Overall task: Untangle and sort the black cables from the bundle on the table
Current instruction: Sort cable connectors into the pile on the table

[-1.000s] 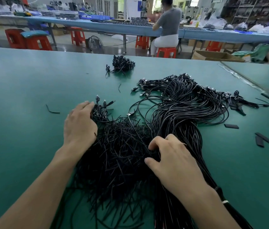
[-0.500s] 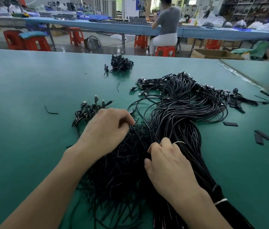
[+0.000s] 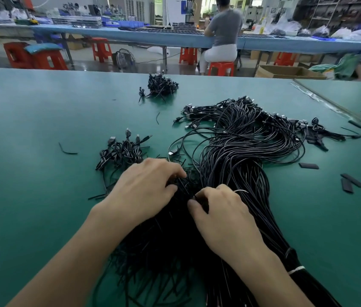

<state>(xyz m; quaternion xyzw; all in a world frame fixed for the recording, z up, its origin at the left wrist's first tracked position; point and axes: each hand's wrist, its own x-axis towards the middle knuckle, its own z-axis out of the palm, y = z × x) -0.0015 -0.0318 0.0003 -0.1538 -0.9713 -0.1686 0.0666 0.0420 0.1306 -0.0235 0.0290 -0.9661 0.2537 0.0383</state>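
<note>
I'm mid-untangle: my left hand [image 3: 146, 191] and right hand [image 3: 223, 216] both have fingers [image 3: 176, 172] curled, pinching strands in the cable bundle [image 3: 237, 156]; next, I'd tease one cable free.

Table [image 3: 31, 196]: fills the frame from the lower edge up to the upper third.
Bundle [image 3: 241, 156]: on the table, running from the lower centre up to right of centre.
My left hand [image 3: 146, 187]: centre of the frame, on the bundle's left side, fingers curled into it.
My right hand [image 3: 221, 213]: just right of my left hand, pinching strands of the bundle.
Coiled bunch [image 3: 119, 151]: left of centre, just above my left hand.
Far pile [image 3: 160, 85]: upper centre, well apart from the bundle.
Scrap piece [image 3: 66, 150]: left of the coiled bunch.
Flat strips [image 3: 352, 182]: right edge, beside the bundle.
Seated person [image 3: 223, 29]: upper right of centre, beyond the table, at a far bench [image 3: 108, 34].
</note>
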